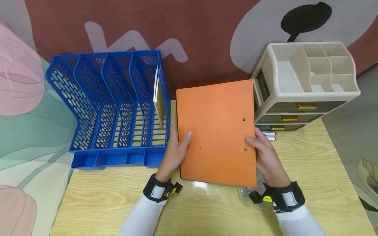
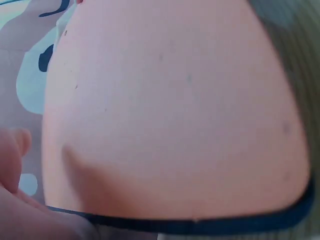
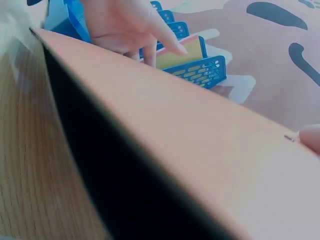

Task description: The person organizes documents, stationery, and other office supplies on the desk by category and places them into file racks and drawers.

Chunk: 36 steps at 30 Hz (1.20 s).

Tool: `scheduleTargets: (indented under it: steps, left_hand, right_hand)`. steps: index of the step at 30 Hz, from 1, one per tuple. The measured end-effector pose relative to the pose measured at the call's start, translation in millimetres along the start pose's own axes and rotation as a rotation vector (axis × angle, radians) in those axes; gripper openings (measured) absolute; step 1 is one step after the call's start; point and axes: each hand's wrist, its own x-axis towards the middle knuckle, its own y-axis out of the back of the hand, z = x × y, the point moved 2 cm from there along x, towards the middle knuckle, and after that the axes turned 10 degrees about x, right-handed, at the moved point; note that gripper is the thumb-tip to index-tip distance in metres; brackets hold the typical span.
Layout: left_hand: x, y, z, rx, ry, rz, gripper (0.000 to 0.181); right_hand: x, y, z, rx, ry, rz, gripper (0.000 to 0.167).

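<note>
An orange folder (image 1: 217, 134) with two rivets near its right edge is held up above the table between both hands. My left hand (image 1: 175, 147) holds its left edge, the thumb on the side of the orange cover and the other fingers mostly hidden behind. At the right edge my right hand (image 1: 267, 159) grips the folder, its thumb on the cover near the rivets. The right wrist view shows the folder's dark inner side (image 3: 100, 150). Left of the folder stands a blue file rack (image 1: 118, 149), with thin booklets (image 1: 159, 101) leaning in its rightmost compartment.
A white desk organizer (image 1: 274, 96) with drawers and top compartments stands at the back right. Markers (image 1: 270, 136) with red ends lie in front of it. A clear container (image 1: 243, 192) is partly hidden under the folder and right wrist. A patterned cloth (image 1: 203, 39) hangs behind the wooden table (image 1: 200, 213).
</note>
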Motion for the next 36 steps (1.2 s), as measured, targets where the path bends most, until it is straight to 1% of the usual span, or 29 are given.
scheduleTargets:
  steps: [2, 4, 7, 9, 12, 14, 17, 20, 23, 25, 28, 29, 32, 34, 36]
  left_hand:
    - [0.4, -0.9, 1.9, -0.048, -0.009, 0.026, 0.073]
    - [0.8, -1.4, 3.0, -0.092, -0.025, 0.057, 0.068]
    - [-0.2, -0.7, 4.9, -0.122, -0.045, 0.116, 0.06]
    - [-0.8, 0.5, 6.6, -0.136, -0.066, 0.151, 0.057]
    - [-1.4, 2.5, 10.3, -0.159, -0.102, 0.179, 0.055]
    - [-1.5, 3.8, 12.4, -0.16, -0.12, 0.189, 0.054]
    - [-2.0, 5.9, 15.2, -0.136, -0.125, 0.211, 0.052]
    - [-2.0, 7.5, 15.9, -0.129, -0.119, 0.229, 0.051]
    - [-1.5, 8.4, 15.5, -0.161, -0.13, 0.226, 0.052]
    - [-1.1, 8.9, 16.1, -0.181, -0.144, 0.22, 0.052]
    - [-0.3, 9.3, 17.5, -0.189, -0.162, 0.206, 0.054]
    - [0.2, 9.5, 18.2, -0.189, -0.166, 0.203, 0.055]
    - [1.5, 10.4, 20.2, -0.19, -0.173, 0.186, 0.06]
    - [1.6, 11.3, 22.0, -0.176, -0.17, 0.178, 0.066]
    - [0.3, 12.1, 24.7, -0.142, -0.17, 0.175, 0.072]
  right_hand:
    - [-3.0, -0.4, -0.2, -0.038, 0.007, 0.005, 0.053]
    - [-6.7, -1.3, -0.5, -0.102, 0.004, 0.021, 0.056]
    - [-12.8, -3.3, 0.0, -0.222, -0.03, 0.028, 0.062]
    - [-16.5, -4.0, 2.1, -0.278, -0.044, 0.003, 0.067]
    - [-20.8, -2.0, 7.6, -0.315, -0.035, -0.038, 0.073]
    - [-22.9, 1.4, 13.3, -0.326, -0.025, -0.038, 0.075]
    - [-26.1, 7.5, 23.9, -0.369, -0.037, 0.002, 0.072]
    - [-30.1, 12.9, 34.8, -0.432, -0.085, 0.058, 0.065]
    - [-34.3, 16.0, 42.7, -0.506, -0.124, 0.107, 0.059]
    - [-36.8, 16.4, 45.0, -0.538, -0.13, 0.125, 0.055]
    - [-39.1, 15.9, 45.1, -0.548, -0.104, 0.123, 0.051]
    - [-39.7, 15.4, 44.5, -0.535, -0.097, 0.122, 0.05]
    - [-40.6, 13.9, 41.8, -0.537, -0.077, 0.134, 0.048]
    - [-41.1, 12.3, 39.8, -0.564, -0.067, 0.151, 0.049]
    - [-41.6, 10.5, 37.6, -0.617, -0.056, 0.174, 0.051]
